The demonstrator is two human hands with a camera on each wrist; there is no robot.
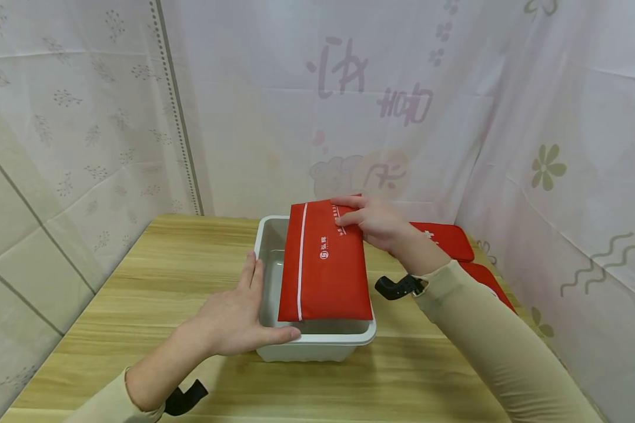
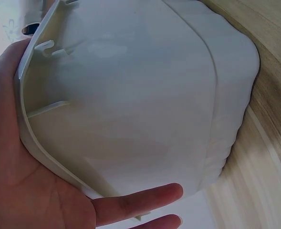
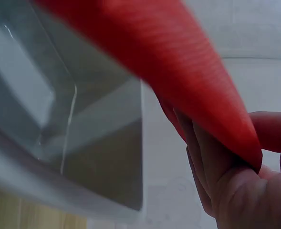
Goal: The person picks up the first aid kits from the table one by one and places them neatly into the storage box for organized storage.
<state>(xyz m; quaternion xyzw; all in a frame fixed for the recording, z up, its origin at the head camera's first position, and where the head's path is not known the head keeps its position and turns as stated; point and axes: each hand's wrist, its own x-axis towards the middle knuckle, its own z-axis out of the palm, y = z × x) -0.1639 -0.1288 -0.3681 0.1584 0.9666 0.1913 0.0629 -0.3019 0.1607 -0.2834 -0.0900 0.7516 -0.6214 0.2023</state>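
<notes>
A flat red fabric pouch (image 1: pixel 328 264) with a white stripe and white print is held at a slant over a white plastic bin (image 1: pixel 316 339). My right hand (image 1: pixel 378 223) pinches it by its far right edge; in the right wrist view the red fabric (image 3: pixel 188 81) passes between thumb and fingers. My left hand (image 1: pixel 233 317) rests on the bin's near left corner, thumb along the near rim and fingers at the left rim. The left wrist view shows two straight fingers beside the bin's outer wall (image 2: pixel 130 105). The pouch hides much of the bin's inside.
Two more red items with white print lie on the wooden table (image 1: pixel 190 258) at the right: one farther back (image 1: pixel 450 238), one nearer (image 1: pixel 487 279), partly behind my right forearm. Patterned curtains (image 1: pixel 243 117) hang at the back and both sides.
</notes>
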